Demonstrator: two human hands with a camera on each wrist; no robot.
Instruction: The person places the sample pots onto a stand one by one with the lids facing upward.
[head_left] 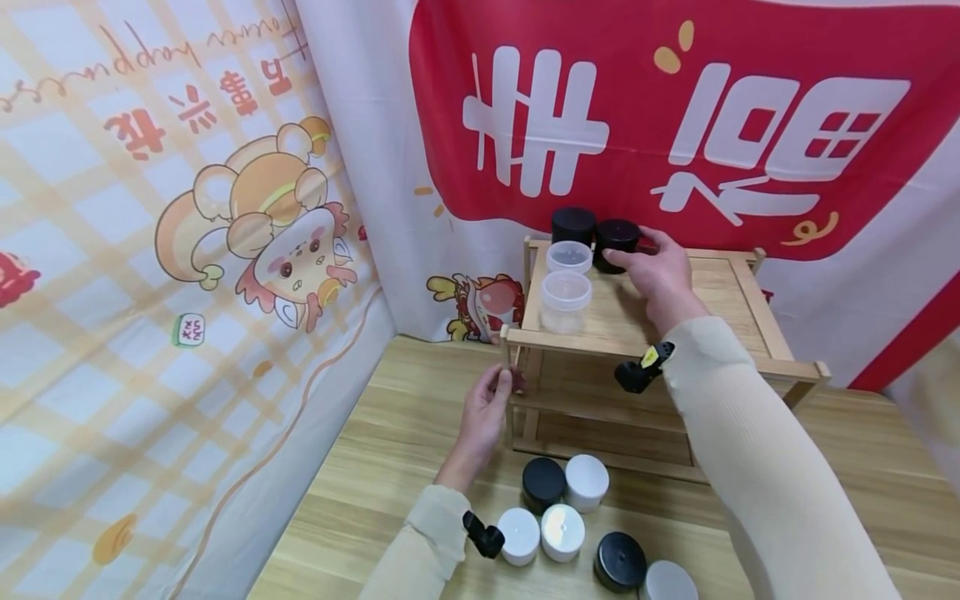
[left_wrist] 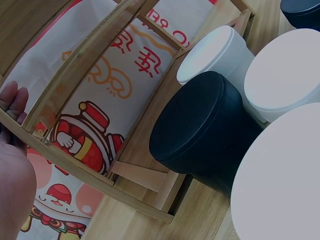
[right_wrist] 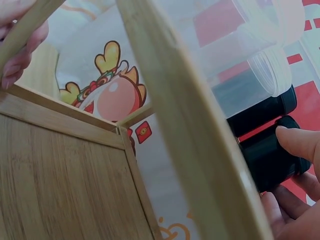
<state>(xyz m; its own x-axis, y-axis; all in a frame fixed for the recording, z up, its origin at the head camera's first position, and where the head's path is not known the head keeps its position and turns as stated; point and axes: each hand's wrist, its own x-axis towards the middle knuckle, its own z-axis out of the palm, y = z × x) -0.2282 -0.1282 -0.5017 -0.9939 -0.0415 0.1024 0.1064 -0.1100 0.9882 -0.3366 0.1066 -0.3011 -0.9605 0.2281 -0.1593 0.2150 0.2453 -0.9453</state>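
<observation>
Right hand is up at the far side of the wooden rack, thumb and fingers curled round one black jar, gap only as wide as the jar. Thumb on the near side, fingers round the other. Jar is over the left half of the top board, just right of a second black jar in the far left corner; right wrist view shows a thin gap between the two. Can't tell if the held one has its full weight on the board.

Left hand is lower, at the rack's near-left post, fingers wrapped around it, no jar in it.

Two clear jars stand along the left edge of the top, one near, one farther, in front of the black pair.

On the wood-grain surface, near side of the rack: black jar beside a white jar, two more white jars just nearer, then off to the right another black jar and a pale jar cut by the view edge. Red panel with white characters hangs behind; checked cloth on the left.
</observation>
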